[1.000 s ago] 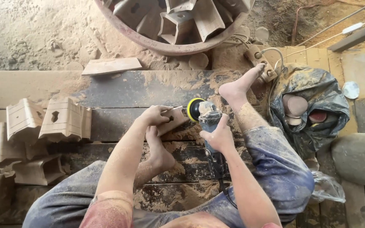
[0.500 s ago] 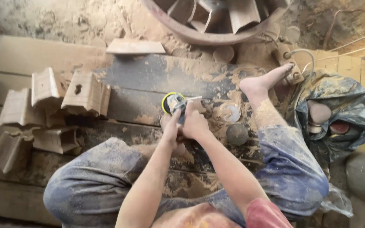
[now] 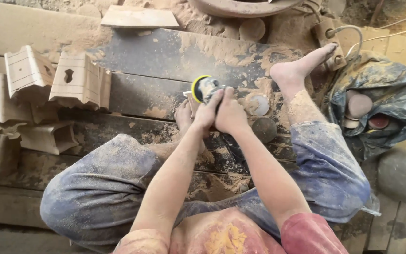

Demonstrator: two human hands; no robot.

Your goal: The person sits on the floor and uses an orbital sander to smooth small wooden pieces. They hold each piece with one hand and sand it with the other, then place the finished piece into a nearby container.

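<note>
Near the centre of the frame, a little above the middle, both hands meet on a hand-held sander [image 3: 206,89] with a yellow-rimmed pad. The left hand [image 3: 206,111] has its fingers curled closed over the tool's body from the lower left, and the right hand [image 3: 230,113] is clasped on it from the lower right, the two hands touching side by side. The sander sits just above the person's left foot [image 3: 184,117], over dark, sawdust-strewn floor planks [image 3: 165,56]. A thin pale piece shows at the pad's left edge, but what it is cannot be told. Just right of the hands lie a pale round sanding disc [image 3: 259,104] and, below it, a darker round disc [image 3: 263,130]. The right foot [image 3: 301,70] stretches toward the upper right. At the left of the frame stands a cluster of carved wooden blocks [image 3: 78,81], some with a small cut-out hole. At the right edge a crumpled dark plastic bag [image 3: 381,89] holds more round discs. Dusty blue trousers [image 3: 95,183] cover both bent legs in the lower half.
</note>
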